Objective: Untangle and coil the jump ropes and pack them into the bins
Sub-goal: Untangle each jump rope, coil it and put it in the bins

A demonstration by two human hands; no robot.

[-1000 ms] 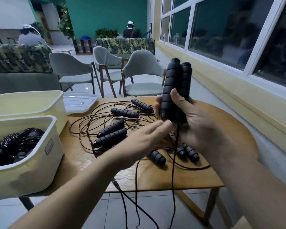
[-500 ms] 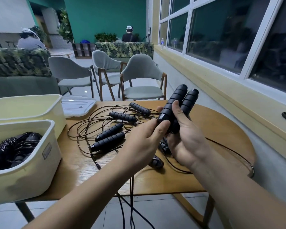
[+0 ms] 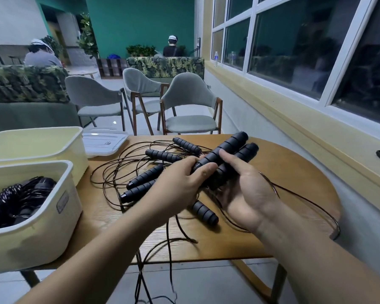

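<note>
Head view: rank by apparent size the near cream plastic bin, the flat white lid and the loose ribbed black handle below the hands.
1. Near cream plastic bin, though nearness inflates it.
2. Flat white lid.
3. Loose ribbed black handle.

wooden table (image 3: 294,167) | grey chairs (image 3: 189,93) | leaf-print sofa (image 3: 24,84) | bottle on sill (image 3: 216,59)

Near bin tag (image 3: 62,201): print was unreadable, blurred.
Sill bottle (image 3: 216,59): label was too small to read.
Legible text: none found.
</note>
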